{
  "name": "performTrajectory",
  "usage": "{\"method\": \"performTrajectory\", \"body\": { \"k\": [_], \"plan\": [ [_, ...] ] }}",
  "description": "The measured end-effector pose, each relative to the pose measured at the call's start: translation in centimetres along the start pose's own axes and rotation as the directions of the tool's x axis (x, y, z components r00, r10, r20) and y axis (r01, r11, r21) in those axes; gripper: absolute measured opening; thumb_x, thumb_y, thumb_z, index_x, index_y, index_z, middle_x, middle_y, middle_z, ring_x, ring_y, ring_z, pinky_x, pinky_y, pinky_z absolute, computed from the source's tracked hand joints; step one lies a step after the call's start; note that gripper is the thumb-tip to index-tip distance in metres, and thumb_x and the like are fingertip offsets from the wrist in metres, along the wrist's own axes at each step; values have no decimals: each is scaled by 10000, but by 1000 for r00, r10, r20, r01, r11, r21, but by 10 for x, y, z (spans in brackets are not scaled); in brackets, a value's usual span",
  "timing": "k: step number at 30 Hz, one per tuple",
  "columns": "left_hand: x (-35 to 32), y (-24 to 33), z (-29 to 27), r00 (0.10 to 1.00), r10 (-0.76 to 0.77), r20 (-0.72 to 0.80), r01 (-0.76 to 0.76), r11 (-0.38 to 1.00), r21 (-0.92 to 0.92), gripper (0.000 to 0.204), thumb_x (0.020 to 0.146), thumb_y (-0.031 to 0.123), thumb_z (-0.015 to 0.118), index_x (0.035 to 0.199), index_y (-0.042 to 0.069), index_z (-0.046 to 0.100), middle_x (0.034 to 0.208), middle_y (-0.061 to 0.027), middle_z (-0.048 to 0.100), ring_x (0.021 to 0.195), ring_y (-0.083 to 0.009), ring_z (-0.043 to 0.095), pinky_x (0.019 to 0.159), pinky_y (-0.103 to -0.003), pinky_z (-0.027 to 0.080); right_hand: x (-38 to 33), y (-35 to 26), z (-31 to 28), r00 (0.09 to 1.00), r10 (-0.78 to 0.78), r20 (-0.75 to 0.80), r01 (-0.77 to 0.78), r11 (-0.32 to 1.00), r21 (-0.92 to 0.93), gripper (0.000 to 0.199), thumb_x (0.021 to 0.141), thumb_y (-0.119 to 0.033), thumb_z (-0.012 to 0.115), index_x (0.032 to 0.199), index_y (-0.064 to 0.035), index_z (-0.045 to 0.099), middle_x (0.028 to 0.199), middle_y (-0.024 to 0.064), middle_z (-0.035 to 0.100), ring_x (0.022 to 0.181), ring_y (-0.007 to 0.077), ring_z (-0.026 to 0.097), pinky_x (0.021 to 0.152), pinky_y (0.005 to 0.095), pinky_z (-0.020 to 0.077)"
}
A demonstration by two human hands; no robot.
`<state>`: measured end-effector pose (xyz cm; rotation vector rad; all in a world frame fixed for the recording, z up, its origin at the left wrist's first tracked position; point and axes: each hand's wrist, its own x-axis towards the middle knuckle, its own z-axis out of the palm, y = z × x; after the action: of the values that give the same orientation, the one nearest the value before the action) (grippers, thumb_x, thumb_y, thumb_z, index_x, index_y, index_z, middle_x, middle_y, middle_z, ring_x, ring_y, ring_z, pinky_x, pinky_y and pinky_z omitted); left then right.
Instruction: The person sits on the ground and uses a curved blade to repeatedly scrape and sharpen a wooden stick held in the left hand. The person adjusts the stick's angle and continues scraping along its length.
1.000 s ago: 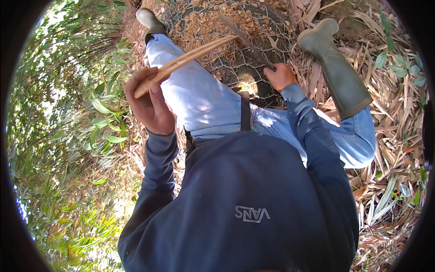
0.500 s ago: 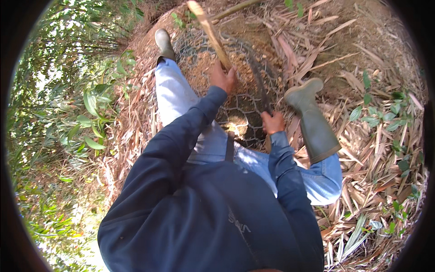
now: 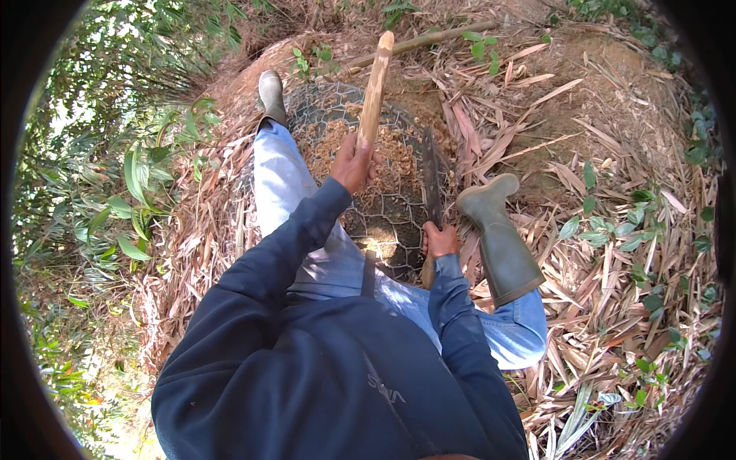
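Observation:
My left hand (image 3: 354, 163) is closed around the lower end of a pale, peeled wooden stick (image 3: 376, 88), which points up and away from me and narrows at its far end. In my right hand (image 3: 441, 240) is the handle of a machete with a long dark blade (image 3: 432, 172). Its blade points away from me, to the right of the stick and apart from it. Light wood chips (image 3: 330, 142) lie scattered on the hexagonal wire mesh (image 3: 387, 201) between my legs.
Rubber boots cover my outstretched left foot (image 3: 271, 96) and my bent right leg (image 3: 498, 245). Dry bamboo leaves (image 3: 590, 307) litter the ground around me. A thin pole (image 3: 429, 40) lies beyond the mesh. Green plants (image 3: 138, 199) grow at the left.
The stick has swung from leaning left to nearly upright, tilting slightly right. The machete blade now points more directly away from me. Both hands still hold the same things.

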<state>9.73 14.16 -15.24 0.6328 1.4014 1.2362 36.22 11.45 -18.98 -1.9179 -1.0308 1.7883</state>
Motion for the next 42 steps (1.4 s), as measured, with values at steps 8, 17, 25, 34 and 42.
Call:
{"method": "performTrajectory", "body": {
  "k": [8,17,25,34,42],
  "plan": [
    [-23,8,-2,999,-17,43,20,998,-62,298,1047,321,371,1126,41,437,817,-60,594,508,-97,522,409,-228,454,-12,6,19,868,-481,-125,403,828,-389,418,786,-379,696,881,28,677,654,185,635,624,307,647,613,395,488],
    [-53,18,-3,999,23,48,-28,993,113,459,1047,394,351,1244,27,544,775,-21,587,541,-54,435,480,-214,374,-38,-22,15,916,-402,-1,368,838,-404,387,785,-347,691,912,18,686,687,217,634,646,358,647,601,415,478],
    [-59,11,1,995,80,-51,-66,969,239,275,991,248,546,1100,-5,541,833,-44,584,614,-93,548,524,-253,448,-82,-57,15,885,-465,-30,368,737,-567,287,753,-293,724,812,-30,624,661,174,619,680,379,644,604,448,481],
    [-77,41,16,989,-102,111,91,991,93,165,967,86,494,1106,-4,491,735,-70,607,482,-126,579,392,-253,461,-63,-64,4,594,-801,77,609,386,-692,251,732,-252,713,785,-63,556,714,151,591,687,384,598,588,450,447],
    [-91,63,18,983,-91,162,84,995,53,202,994,165,498,1100,-7,485,694,-49,590,419,-85,495,361,-226,399,-36,-97,-15,677,-736,-16,411,397,-821,318,712,-324,736,761,-73,546,722,152,610,699,381,606,601,464,454]
  ]
}}
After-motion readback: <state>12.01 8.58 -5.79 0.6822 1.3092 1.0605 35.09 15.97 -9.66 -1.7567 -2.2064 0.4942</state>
